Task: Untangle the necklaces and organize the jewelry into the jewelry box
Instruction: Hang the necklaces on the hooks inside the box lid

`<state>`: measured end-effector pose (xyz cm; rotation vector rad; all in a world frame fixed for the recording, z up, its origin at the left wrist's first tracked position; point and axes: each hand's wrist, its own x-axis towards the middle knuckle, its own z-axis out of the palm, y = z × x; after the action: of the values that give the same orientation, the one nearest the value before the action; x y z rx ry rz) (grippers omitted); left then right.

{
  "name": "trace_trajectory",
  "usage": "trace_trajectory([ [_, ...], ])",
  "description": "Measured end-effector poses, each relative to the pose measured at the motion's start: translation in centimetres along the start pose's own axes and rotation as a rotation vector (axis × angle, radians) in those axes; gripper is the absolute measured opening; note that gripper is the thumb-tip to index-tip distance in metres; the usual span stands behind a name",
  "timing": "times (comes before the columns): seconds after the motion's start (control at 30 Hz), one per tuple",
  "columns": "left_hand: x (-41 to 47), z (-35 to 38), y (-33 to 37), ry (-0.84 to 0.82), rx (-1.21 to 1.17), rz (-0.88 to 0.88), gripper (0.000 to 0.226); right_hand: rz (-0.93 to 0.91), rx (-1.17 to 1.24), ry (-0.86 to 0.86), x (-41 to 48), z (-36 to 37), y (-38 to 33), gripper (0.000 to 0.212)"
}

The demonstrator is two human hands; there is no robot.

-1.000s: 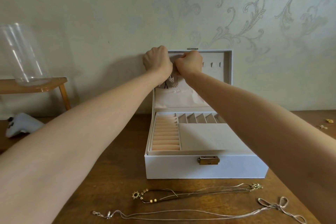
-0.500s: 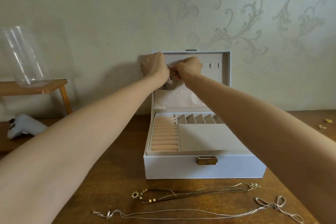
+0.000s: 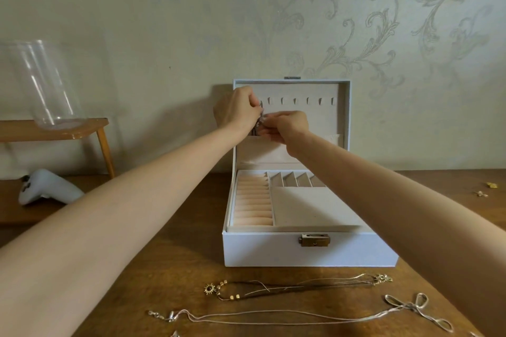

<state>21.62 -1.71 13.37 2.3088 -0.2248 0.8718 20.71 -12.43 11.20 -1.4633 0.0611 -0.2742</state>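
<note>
Far left: clear glass vase (image 3: 46, 85) upright on small wooden stool (image 3: 82, 128). White game controller (image 3: 46, 190) lies beside the stool leg.

Centre: white square jewelry box (image 3: 273, 252) on brown wooden bench (image 3: 178, 254), lid (image 3: 346, 117) upright near the wall, brass latch (image 3: 315, 240) on the front. Lid lining has a row of hooks (image 3: 301, 101) and a fabric pocket (image 3: 262, 150).

Left hand (image 3: 236, 109) and right hand (image 3: 287, 126), fingers curled, both pinch a small silvery jewelry piece (image 3: 260, 117) at the lid's leftmost hooks. Cannot tell if it hangs on one.

Tray: peach ring rolls (image 3: 253, 202) fill the left compartment, small slots (image 3: 295, 179) run across the back, wide flat section (image 3: 312, 205) on the right.

In front of the box: gold sun-pendant necklace (image 3: 273, 288). Nearer the edge, apart from it: thin silvery chain necklace (image 3: 301, 317).

Far right: small gold earrings (image 3: 487, 189) on the bench.
</note>
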Motion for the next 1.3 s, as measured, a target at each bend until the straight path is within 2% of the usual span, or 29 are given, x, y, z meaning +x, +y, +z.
trace_trajectory([
  [0.17,-0.4,0.0,0.1,-0.072,-0.045,0.025,0.01,0.027,0.112,-0.035,-0.4,0.1,0.7,0.011],
  [0.3,-0.6,0.0,0.0,-0.261,-0.232,0.101,0.013,-0.017,-0.006,-0.014,-0.4,0.3,1.1,0.013],
  [0.37,-1.0,-0.1,-0.2,-0.315,-0.208,0.169,0.021,-0.05,-0.125,0.017,-0.3,0.3,0.9,0.005],
  [0.47,-1.2,-0.4,-0.9,-0.234,-0.143,0.266,0.028,-0.11,-0.244,0.034,-0.2,0.1,0.7,0.006],
  [0.57,-1.2,-0.7,-1.9,-0.077,-0.123,0.274,0.026,-0.14,-0.269,0.062,0.0,-0.3,0.5,0.003],
  [0.67,-1.0,-0.3,-3.1,0.085,0.15,0.335,0.018,-0.148,-0.307,0.069,0.2,-0.6,0.5,0.01],
  [0.8,-1.0,0.0,-3.7,-0.049,0.433,0.446,0.027,-0.193,-0.377,0.085,0.5,-0.7,0.7,0.024],
  [0.87,-1.0,0.1,-3.6,-0.039,0.481,0.503,0.027,-0.219,-0.403,0.114,0.6,-0.8,0.7,0.027],
  [1.0,-0.9,0.1,-3.5,-0.018,0.464,0.517,0.023,-0.267,-0.472,0.156,0.8,-0.9,0.9,0.023],
  [1.1,-0.9,-0.1,-3.5,-0.05,0.455,0.499,0.022,-0.303,-0.571,0.221,0.7,-0.9,1.5,0.009],
  [1.2,-0.8,-0.3,-3.5,-0.065,0.45,0.48,0.021,-0.356,-0.732,0.308,0.3,-0.9,2.0,0.015],
  [1.3,-0.9,-0.4,-3.5,-0.066,0.45,0.473,0.021,-0.353,-0.791,0.32,-0.1,-1.0,2.1,0.013],
])
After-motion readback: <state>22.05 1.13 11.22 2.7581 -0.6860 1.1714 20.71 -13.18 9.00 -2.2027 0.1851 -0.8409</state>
